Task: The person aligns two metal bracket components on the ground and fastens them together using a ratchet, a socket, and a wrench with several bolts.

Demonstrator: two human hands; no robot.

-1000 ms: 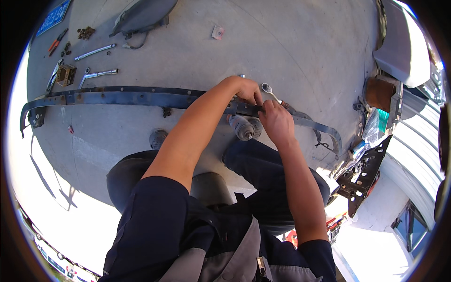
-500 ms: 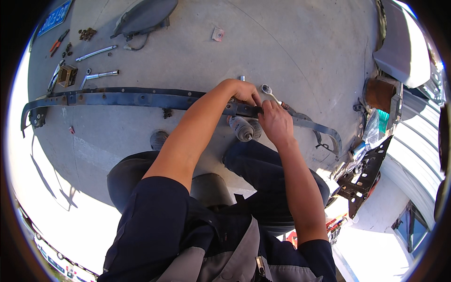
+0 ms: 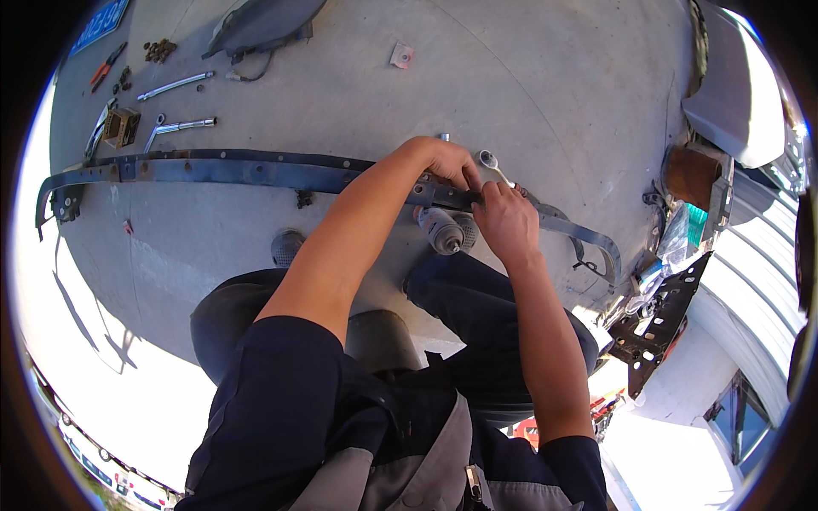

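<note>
So we've got both hands meeting over the long dark metal bar (image 3: 281, 175), which sits right under our fingertips and runs far out to the left of them and a shorter way to the right. Our left hand (image 3: 449, 162) hooks across to the bar's far side with fingers bent down, and our right hand (image 3: 508, 220) has its fingers curled in from the near side, tips nearly meeting the left ones. Whether either one is pinching some small part or just pressing on the metal, we honestly can't tell, since knuckles cover the contact spot. What worries us: most of the bar's length hangs off to the left of our fingers, so if we push hard at this one spot, we reckon it could pivot or rock. The spray can (image 3: 440, 232) is just on our side of the fingertips, close by the bar, so a swing or slipped wrist could knock it over onto the shoe (image 3: 468, 228) beside it. Just beyond the fingers lies a ratchet wrench (image 3: 488, 160), and a small socket (image 3: 444, 136) is past the left knuckles; a stray elbow or a shifting bar might shove those away. Fingertips this close together could also get nicked on an edge if one slips.
</note>
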